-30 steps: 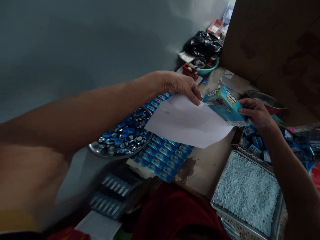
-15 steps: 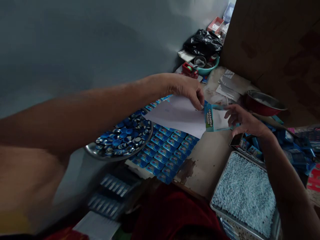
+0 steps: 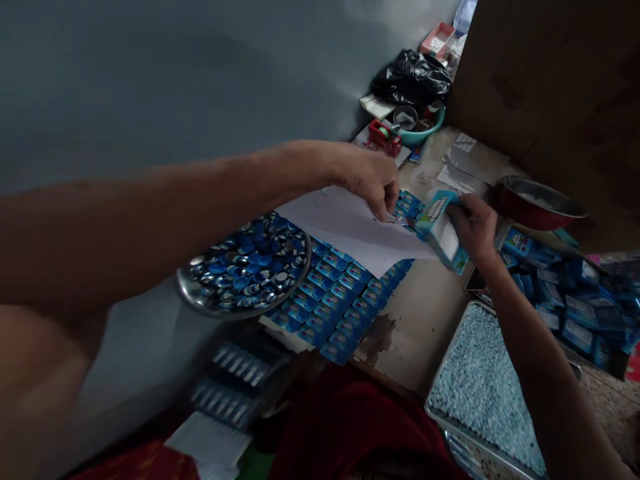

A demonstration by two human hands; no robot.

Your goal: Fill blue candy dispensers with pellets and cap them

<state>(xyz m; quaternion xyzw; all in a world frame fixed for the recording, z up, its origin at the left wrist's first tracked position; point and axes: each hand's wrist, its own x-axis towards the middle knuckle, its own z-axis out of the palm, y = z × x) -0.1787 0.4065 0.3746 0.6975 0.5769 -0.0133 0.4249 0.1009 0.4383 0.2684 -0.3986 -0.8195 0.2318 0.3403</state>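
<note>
From where I stand, the person has both arms stretched out over the worktop [image 3: 417,313], and the right hand [image 3: 473,227] is grasping a light-blue carton [image 3: 440,223], which is tilted, with a white face turned partly toward the near edge. The left hand [image 3: 381,190] has its fingers curled in; it seems to pinch the margin of a white sheet [image 3: 345,223], though in this dim light I can't swear to it. The sheet spreads over part of the rows of small blue packs [image 3: 333,300], which run down to the worktop's near edge, and its right end reaches the carton. Beside those rows, at the worktop's wall side, a round metal pan [image 3: 191,291] carries a pile of blue and silver discs [image 3: 250,263]. At the near right corner, a rectangular metal tray [image 3: 467,433] holds pale-blue granules [image 3: 480,380], and past it toward the right edge is a jumbled heap of blue packets [image 3: 570,293]. Beyond the right hand stands a red bowl [image 3: 540,212], near some flat clear sheets [image 3: 465,160]. Toward the far end, by the wall, are a red tape dispenser [image 3: 380,133], a turquoise basin [image 3: 420,138] and a black plastic bag [image 3: 413,77].
</note>
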